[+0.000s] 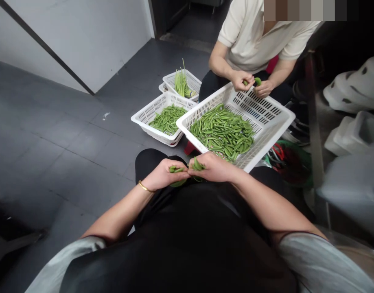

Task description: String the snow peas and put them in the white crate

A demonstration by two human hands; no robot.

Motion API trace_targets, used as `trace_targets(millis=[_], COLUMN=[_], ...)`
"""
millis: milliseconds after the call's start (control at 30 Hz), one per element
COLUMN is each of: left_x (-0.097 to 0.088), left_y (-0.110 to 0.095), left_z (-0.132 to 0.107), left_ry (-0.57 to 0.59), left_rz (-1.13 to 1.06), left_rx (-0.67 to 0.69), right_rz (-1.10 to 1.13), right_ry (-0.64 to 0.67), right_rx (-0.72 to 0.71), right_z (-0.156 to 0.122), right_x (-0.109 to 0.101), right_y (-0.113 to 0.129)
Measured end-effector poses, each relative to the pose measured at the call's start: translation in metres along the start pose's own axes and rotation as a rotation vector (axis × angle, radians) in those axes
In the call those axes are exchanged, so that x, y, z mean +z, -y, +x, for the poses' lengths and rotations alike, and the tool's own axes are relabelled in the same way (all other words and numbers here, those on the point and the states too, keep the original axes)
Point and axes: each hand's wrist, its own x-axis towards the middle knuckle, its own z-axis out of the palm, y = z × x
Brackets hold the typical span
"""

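Note:
Green pea pods show in both of my hands, which meet above my lap. My left hand (168, 174), with a gold bracelet at the wrist, is closed around several pods (176, 169). Fingertips touching it, my right hand (209, 167) is also closed on pods (197, 164). Just beyond them a large white slotted basket (270, 144) is tilted slightly, with a heap of pea pods (223, 130) inside. My right wrist is close to its near rim. The undersides of my fingers are partly hidden.
Across the basket a person in a cream shirt (250, 40) holds pods in both hands. A smaller white basket (141, 118) of pods stands on the floor at left; behind it, another basket (195, 79) holds long green stalks (181, 83). White containers (342, 136) stand at right.

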Motion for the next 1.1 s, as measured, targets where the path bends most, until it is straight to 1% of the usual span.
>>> trace_targets(millis=[67,100,133,200,267,333,367,433,500,567,633,700,733,800,867,933,967,1000,1033,1067,1100], left_x=[0.007,0.007,0.005,-0.006,-0.023,-0.041,-0.050,-0.061,-0.063,-0.058,-0.046,-0.031,-0.022,-0.007,0.006,0.014,0.016,0.016,0.015,0.013,0.011], left_y=[0.016,0.022,0.027,0.032,0.030,0.024,0.022,0.017,0.014,0.012,0.011,0.010,0.009,0.009,0.009,0.011,0.012,0.013,0.014,0.015,0.017], left_z=[0.001,0.003,0.004,0.010,0.015,0.019,0.020,0.021,0.018,0.015,0.012,0.011,0.012,0.014,0.016,0.017,0.018,0.019,0.019,0.020,0.020], left_ry=[-0.059,-0.076,-0.137,-0.256,-0.367,-0.451,-0.477,-0.483,-0.430,-0.333,-0.204,-0.096,-0.085,-0.144,-0.203,-0.202,-0.207,-0.232,-0.268,-0.296,-0.296], left_rz=[-0.115,-0.158,-0.211,-0.293,-0.376,-0.459,-0.499,-0.571,-0.625,-0.654,-0.634,-0.527,-0.440,-0.241,-0.092,-0.028,-0.025,-0.033,-0.042,-0.043,-0.034], left_rx=[-0.011,-0.006,0.017,0.071,0.130,0.166,0.163,0.113,0.032,-0.019,-0.041,-0.053,-0.048,-0.016,0.000,-0.029,-0.034,-0.024,0.001,0.029,0.045], right_rz=[-0.034,-0.028,-0.007,0.057,0.096,0.098,0.086,0.060,0.120,0.321,0.580,0.767,0.828,0.922,1.002,1.022,1.006,0.982,0.957,0.937,0.925], right_ry=[-0.233,-0.322,-0.384,-0.449,-0.463,-0.424,-0.395,-0.349,-0.327,-0.282,-0.215,-0.175,-0.172,-0.207,-0.306,-0.429,-0.461,-0.459,-0.426,-0.376,-0.324], right_rx=[0.076,0.108,0.137,0.186,0.233,0.267,0.278,0.303,0.346,0.392,0.402,0.388,0.381,0.376,0.367,0.358,0.362,0.367,0.371,0.373,0.375], right_z=[-0.001,-0.003,-0.006,-0.014,-0.023,-0.030,-0.031,-0.031,-0.029,-0.026,-0.023,-0.021,-0.020,-0.017,-0.012,-0.008,-0.006,-0.004,-0.004,-0.003,-0.003], right_x=[0.012,0.017,0.021,0.023,0.018,0.009,0.004,-0.003,-0.006,-0.004,0.000,0.005,0.007,0.011,0.014,0.017,0.019,0.021,0.023,0.025,0.028], right_y=[-0.005,-0.008,-0.011,-0.015,-0.018,-0.019,-0.019,-0.019,-0.019,-0.022,-0.025,-0.027,-0.027,-0.027,-0.026,-0.024,-0.023,-0.022,-0.021,-0.020,-0.019])
